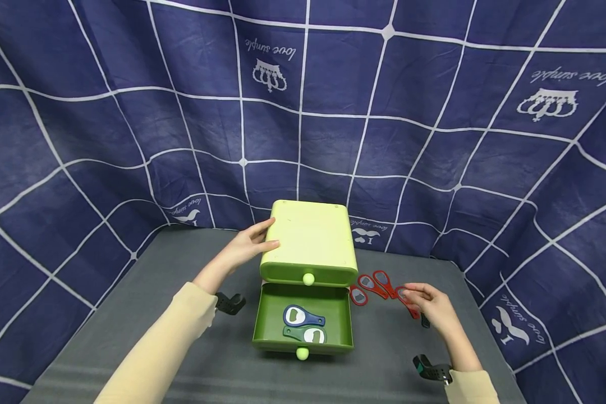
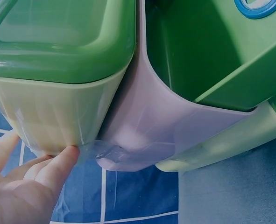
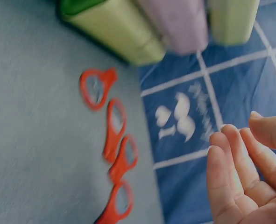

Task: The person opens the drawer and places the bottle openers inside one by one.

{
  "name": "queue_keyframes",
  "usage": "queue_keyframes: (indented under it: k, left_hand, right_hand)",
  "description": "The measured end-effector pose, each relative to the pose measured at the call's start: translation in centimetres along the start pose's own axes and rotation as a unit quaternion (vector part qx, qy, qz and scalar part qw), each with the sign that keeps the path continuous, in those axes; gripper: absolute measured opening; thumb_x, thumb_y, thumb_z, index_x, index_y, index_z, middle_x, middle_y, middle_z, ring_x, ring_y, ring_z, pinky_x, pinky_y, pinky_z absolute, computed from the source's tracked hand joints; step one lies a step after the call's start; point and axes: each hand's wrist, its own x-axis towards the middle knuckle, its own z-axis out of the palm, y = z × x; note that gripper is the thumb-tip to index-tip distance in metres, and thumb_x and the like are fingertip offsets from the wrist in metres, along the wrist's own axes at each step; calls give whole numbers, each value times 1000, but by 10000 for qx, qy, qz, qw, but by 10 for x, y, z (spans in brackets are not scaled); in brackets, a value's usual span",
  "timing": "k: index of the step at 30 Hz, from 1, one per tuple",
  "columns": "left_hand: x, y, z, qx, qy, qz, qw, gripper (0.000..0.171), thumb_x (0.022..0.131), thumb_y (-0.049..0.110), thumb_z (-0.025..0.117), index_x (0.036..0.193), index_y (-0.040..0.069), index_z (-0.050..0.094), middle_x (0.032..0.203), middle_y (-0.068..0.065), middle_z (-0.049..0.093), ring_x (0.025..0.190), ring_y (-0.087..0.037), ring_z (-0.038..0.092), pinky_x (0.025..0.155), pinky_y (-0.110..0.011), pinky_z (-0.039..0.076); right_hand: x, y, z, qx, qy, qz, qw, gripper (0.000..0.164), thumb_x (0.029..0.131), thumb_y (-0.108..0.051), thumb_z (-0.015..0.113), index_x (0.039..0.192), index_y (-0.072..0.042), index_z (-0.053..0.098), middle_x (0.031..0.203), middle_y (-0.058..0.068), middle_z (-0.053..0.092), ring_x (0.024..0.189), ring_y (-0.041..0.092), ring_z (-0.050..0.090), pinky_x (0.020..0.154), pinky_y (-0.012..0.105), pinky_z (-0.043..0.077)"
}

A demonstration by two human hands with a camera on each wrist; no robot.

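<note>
My left hand [image 1: 247,244] rests on the side of a light-green drawer box [image 1: 310,233], thumb and fingers against its top unit. In the left wrist view, the fingertips touch that unit's pale wall. A green drawer [image 1: 270,331] in the lavender section [image 2: 133,135] is pulled out. Inside it lie a blue bottle opener [image 1: 315,320] and a dark green bottle opener [image 1: 298,332]. My right hand [image 1: 431,306] hovers at the right with fingers slightly bent, holding nothing. Several red bottle openers [image 1: 382,280] lie near it on the table, one partly hidden by the hand in the head view.
The box stands on a grey table cloth [image 1: 384,348]. Behind and at both sides hangs a blue curtain [image 1: 343,134] with white lines. A small black object [image 1: 425,320] shows beneath the right hand. Black straps [image 1: 431,370] sit at both wrists.
</note>
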Motion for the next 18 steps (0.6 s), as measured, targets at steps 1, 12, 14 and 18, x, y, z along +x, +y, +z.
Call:
queue_keyframes:
  k: [1,12,14,18]
  left_hand:
    - [0,0,0,-5,1,1,10000,79,93,27,70,158,19,25,165,-5,17,152,-26,19,121,-45,26]
    - [-1,1,0,40,38,-16,10000,79,93,28,70,158,20,25,165,-4,17,152,-26,19,121,-45,26]
    - [-1,1,1,23,40,-14,10000,79,93,28,70,158,20,25,165,-4,17,152,-26,19,121,-45,26]
    - [-1,1,0,-2,26,-25,10000,79,93,28,70,158,20,26,165,-4,17,152,-27,19,121,-45,26]
  right_hand:
    - [3,11,-5,226,-9,-97,9997,46,95,-30,67,129,0,60,109,10,72,83,2,69,77,23,59]
    - [12,62,-13,71,1859,472,9814,50,89,-28,72,123,7,62,95,5,73,68,-3,62,62,17,55]
    - [8,61,-10,-216,2098,622,9755,46,90,-23,70,123,8,61,103,19,72,67,3,62,59,17,52]
    - [9,68,-4,-507,2253,954,9683,50,92,-24,67,127,10,56,118,32,62,85,26,66,69,29,52]
